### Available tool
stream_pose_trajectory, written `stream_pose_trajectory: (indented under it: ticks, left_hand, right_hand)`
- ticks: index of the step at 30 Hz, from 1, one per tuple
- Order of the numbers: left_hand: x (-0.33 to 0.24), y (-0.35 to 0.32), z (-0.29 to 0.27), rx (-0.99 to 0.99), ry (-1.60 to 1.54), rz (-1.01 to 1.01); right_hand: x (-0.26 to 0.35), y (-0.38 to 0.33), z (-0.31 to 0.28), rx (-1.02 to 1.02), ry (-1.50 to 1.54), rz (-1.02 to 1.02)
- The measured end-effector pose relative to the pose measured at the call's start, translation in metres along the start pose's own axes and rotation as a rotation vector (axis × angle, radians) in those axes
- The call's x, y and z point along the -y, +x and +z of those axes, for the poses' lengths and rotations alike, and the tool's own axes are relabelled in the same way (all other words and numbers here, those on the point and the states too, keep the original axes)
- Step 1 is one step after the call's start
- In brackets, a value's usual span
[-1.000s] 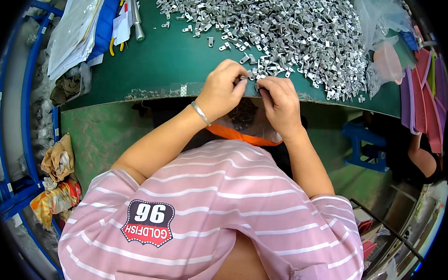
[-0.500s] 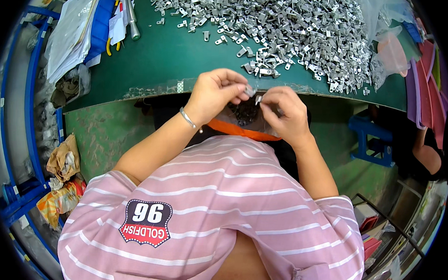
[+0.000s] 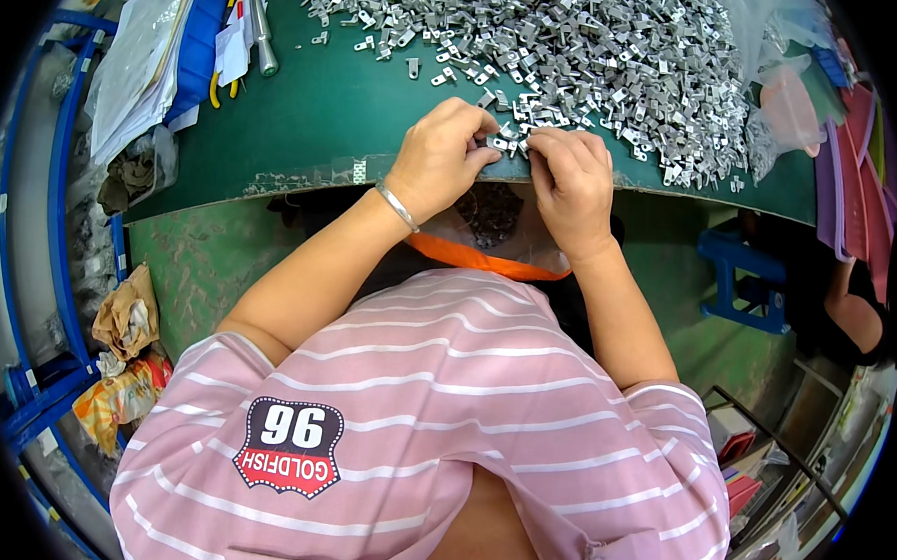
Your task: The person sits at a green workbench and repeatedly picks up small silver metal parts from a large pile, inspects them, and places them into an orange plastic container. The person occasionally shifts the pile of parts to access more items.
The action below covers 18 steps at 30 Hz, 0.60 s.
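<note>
A large heap of small silver metal brackets, bent and with holes, spreads over the green worktable. Both hands are at the heap's near fringe, just above the table's front edge. My left hand, a bangle on its wrist, has curled fingers closed at a small metal bracket. Close by on the right, my right hand has its fingers bent down and thumb drawn in; its fingertips touch the brackets, and what they grip is hidden. Below the hands, an orange-rimmed bag or container with dark contents rests at my lap.
Papers lie at the far left beside a blue tray, yellow-handled tools and a metal rod. Plastic bags and a pinkish container stand right of the heap. A blue stool is on the floor; blue shelving lines the left.
Both hands have moved forward from above the orange-rimmed container to the brackets on the table. The metal pieces seen earlier at the fingertips are no longer distinct from those around them.
</note>
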State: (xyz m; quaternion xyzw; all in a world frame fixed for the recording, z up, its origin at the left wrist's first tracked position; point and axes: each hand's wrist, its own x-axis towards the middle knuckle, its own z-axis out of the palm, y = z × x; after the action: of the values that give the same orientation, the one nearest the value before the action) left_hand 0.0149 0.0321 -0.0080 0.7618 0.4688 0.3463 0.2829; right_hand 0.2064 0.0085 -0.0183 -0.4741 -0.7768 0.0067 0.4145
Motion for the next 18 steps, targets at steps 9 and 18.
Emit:
stream_pose_trajectory:
  ticks: [9, 18]
  left_hand:
    - [-0.008, -0.005, -0.016, 0.08, -0.168, -0.178]
    - [-0.014, -0.005, -0.002, 0.042, -0.012, 0.116]
  right_hand:
    - [0.001, -0.002, -0.005, -0.058, 0.16, 0.049]
    - [0.003, -0.008, -0.016, 0.053, 0.228, 0.101]
